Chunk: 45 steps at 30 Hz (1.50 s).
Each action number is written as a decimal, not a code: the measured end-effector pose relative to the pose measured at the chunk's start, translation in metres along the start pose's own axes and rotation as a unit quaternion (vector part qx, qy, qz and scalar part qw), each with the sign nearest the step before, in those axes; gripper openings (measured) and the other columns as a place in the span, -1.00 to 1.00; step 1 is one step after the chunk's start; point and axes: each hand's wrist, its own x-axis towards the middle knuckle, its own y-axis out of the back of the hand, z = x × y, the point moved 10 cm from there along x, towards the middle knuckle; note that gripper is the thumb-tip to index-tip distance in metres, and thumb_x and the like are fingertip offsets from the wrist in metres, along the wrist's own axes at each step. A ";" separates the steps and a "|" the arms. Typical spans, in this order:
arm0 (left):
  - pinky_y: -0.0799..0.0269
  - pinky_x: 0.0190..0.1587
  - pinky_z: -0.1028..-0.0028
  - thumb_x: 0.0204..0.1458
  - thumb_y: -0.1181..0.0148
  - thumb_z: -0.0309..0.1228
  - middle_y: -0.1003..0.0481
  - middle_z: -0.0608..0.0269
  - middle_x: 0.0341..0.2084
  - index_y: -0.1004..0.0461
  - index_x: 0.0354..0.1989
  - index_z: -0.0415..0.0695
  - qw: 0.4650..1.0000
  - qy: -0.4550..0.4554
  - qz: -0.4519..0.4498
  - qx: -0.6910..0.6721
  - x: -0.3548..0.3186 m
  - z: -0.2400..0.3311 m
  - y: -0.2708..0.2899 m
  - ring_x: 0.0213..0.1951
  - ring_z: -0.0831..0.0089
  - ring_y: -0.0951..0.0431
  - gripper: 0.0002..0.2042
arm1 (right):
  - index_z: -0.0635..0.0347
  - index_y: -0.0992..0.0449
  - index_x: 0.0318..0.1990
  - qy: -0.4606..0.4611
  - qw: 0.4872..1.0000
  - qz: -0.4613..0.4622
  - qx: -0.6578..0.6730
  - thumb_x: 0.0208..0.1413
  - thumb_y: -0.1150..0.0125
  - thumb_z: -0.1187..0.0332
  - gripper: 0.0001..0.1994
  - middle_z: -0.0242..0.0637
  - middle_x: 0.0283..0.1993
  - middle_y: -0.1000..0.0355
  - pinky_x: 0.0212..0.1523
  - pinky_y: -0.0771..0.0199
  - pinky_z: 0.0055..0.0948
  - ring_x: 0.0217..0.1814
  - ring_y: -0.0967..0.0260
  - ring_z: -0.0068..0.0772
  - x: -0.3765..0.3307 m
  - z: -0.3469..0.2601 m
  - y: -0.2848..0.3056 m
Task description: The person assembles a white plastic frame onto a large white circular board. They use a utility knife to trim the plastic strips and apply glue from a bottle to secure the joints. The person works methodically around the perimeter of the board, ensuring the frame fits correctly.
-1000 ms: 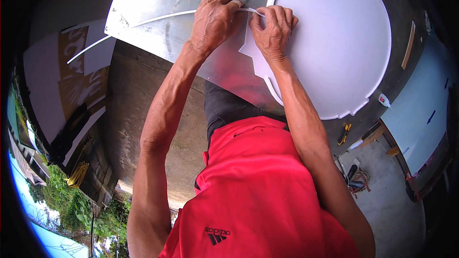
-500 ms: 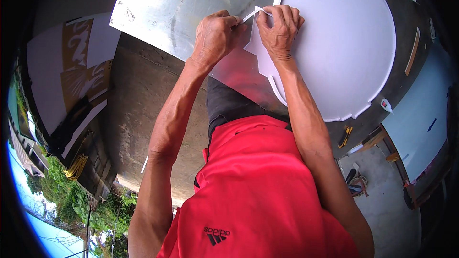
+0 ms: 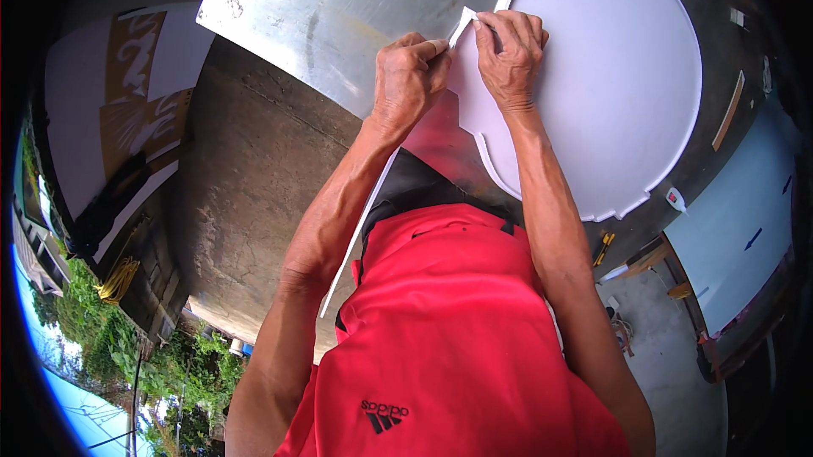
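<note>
A large round white panel [image 3: 610,84] with a raised rim lies on the metal-topped table, its left edge notched. A thin white strip [image 3: 460,29] spans the short gap between my hands along that notched edge. Thumb and bent fingers of my left hand [image 3: 410,80] pinch the strip. A long, thin white length [image 3: 362,224] hangs below that hand behind my forearm, apparently the same strip's tail. My right hand [image 3: 511,57] rests over the panel's left edge, thumb and index finger pressed on the strip at a pointed corner. Its fingertips partly hide the contact with the panel.
Shiny sheet metal [image 3: 356,8] covers the table's left part. Right of the panel lie a small white bottle [image 3: 675,199], a yellow utility knife [image 3: 604,249] and a thin brown strip [image 3: 728,111]. A light-blue sheet [image 3: 737,220] stands at the right. Patterned boards [image 3: 135,67] are at the left.
Both hands have shifted slightly right, the left one closer to the right. The strip between them now stands more steeply, and its hanging tail has swung to the right of my left forearm.
</note>
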 end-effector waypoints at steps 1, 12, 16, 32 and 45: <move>-0.45 -0.42 0.39 0.02 -0.44 -0.50 -0.56 0.10 -0.58 -0.76 -0.20 -0.22 1.000 0.002 0.011 -0.002 -0.002 0.002 0.000 -0.54 0.32 -0.55 -0.83 | -0.03 -0.65 -0.27 0.000 1.000 0.000 -0.002 0.07 -0.44 0.40 -0.90 -0.52 -0.24 -0.52 -0.06 -0.26 -0.23 -0.12 -0.39 -0.31 0.000 0.000 0.000; -0.41 -0.43 0.32 -0.02 -0.47 -0.49 -0.52 0.09 -0.61 -0.76 -0.26 -0.21 0.996 0.022 0.083 0.012 -0.013 0.011 -0.010 -0.55 0.27 -0.51 -0.85 | -0.01 -0.66 -0.32 -0.018 1.000 0.019 0.009 0.03 -0.46 0.42 -0.91 -0.51 -0.28 -0.54 -0.06 -0.30 -0.24 -0.13 -0.40 -0.28 -0.002 0.005 0.000; -0.43 -0.43 0.29 -0.03 -0.47 -0.49 -0.53 0.07 -0.61 -0.75 -0.28 -0.21 0.993 0.034 0.116 0.019 -0.019 0.013 -0.011 -0.54 0.24 -0.53 -0.87 | -0.02 -0.69 -0.31 -0.025 0.999 0.012 0.031 0.05 -0.47 0.40 -0.93 -0.54 -0.28 -0.55 -0.05 -0.30 -0.26 -0.13 -0.40 -0.31 -0.003 0.010 -0.004; -0.44 -0.44 0.40 -0.02 -0.48 -0.48 -0.58 0.12 -0.56 -0.75 -0.28 -0.21 0.968 0.159 0.194 0.020 -0.066 0.013 -0.003 -0.55 0.39 -0.57 -0.86 | -0.04 -0.73 -0.29 -0.041 0.998 -0.021 0.044 0.05 -0.49 0.38 -0.92 -0.56 -0.25 -0.56 -0.04 -0.35 -0.33 -0.10 -0.40 -0.34 -0.004 0.013 -0.005; -0.47 -0.45 0.50 0.02 -0.50 -0.53 -0.62 0.16 -0.53 -0.74 -0.23 -0.27 0.954 0.188 0.227 -0.055 -0.086 0.001 -0.004 -0.53 0.54 -0.58 -0.85 | -0.06 -0.72 -0.28 -0.033 0.999 -0.012 0.038 0.05 -0.49 0.38 -0.91 -0.56 -0.26 -0.55 -0.02 -0.34 -0.31 -0.09 -0.40 -0.33 -0.003 0.013 -0.005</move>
